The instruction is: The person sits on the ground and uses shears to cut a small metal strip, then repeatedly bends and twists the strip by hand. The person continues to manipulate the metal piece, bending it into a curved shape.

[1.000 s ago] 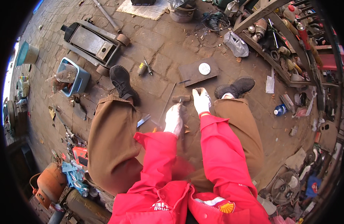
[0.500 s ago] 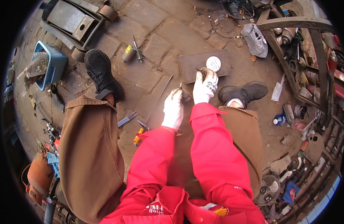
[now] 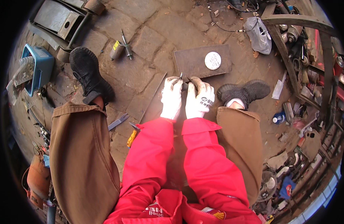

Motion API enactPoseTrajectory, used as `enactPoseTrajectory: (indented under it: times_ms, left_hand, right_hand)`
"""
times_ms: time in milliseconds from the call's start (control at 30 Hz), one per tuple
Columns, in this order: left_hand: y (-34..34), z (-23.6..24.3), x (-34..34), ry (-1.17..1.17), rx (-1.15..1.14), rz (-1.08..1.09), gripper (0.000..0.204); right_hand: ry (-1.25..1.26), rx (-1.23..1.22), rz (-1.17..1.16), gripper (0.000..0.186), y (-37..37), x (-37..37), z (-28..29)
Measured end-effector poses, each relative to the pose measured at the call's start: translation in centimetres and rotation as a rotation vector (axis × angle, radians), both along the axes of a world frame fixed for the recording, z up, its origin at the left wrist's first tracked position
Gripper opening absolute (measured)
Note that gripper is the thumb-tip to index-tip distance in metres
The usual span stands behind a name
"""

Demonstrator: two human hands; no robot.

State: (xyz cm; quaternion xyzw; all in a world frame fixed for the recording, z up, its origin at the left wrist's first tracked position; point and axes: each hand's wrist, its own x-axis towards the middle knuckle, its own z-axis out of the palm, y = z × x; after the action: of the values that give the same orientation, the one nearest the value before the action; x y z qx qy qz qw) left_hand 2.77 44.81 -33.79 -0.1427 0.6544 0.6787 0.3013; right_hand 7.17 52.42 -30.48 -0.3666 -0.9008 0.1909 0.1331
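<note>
My left hand [image 3: 172, 98], in a white work glove with dirty fingertips, pinches a small dark metal part [image 3: 185, 86] with a thin shiny tip pointing up. Pressed against that part from the other side is my right hand [image 3: 200, 96], gloved alike, its fingers curled closed. Whatever else it holds is hidden behind its fingers. Just beyond both hands lies a flat brown board [image 3: 187, 61], and on it a round white lid or tin [image 3: 213, 60]. A thin rod [image 3: 153, 98] lies on the ground left of my left wrist.
Yellow-handled pliers [image 3: 132, 137] and a flat metal piece [image 3: 119, 121] lie by my left sleeve. Farther off are a small canister [image 3: 116, 50] with a metal tool and a blue bin [image 3: 39, 69]. A metal frame [image 3: 287, 59] with clutter and a grey plastic bag [image 3: 258, 35] stand right.
My right hand has come back from the board's near edge toward me and met my left hand at the small part. My left hand has shifted slightly up and left.
</note>
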Motion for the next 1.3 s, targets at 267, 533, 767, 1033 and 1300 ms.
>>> enactPoseTrajectory:
  times_ms: [267, 533, 767, 1033, 1300]
  left_hand:
    - [-0.6, -1.3, -0.2, 0.047, -0.080, -0.038, 0.021]
    - [-0.3, -1.8, -0.6, 0.202, -0.169, -0.211, 0.024]
    - [-1.5, -2.4, -0.7, 0.347, -0.263, -0.394, 0.028]
    - [-1.0, -2.5, -0.8, 0.189, -0.292, -0.406, 0.025]
    - [-1.0, -2.1, -0.5, 0.309, -0.323, -0.390, 0.027]
  right_hand:
    - [0.041, -0.156, -0.014, 0.023, -0.7, 0.1, -1.6]
    - [0.063, -0.301, 0.005, 0.022, 0.3, 0.8, -1.7]
    - [0.119, -0.384, 0.041, 0.023, 0.6, 0.6, -1.7]
    - [-0.038, -0.342, 0.129, 0.022, 1.5, 0.7, -1.1]
    - [-0.133, -0.080, 0.278, 0.022, 1.9, -0.3, -1.4]
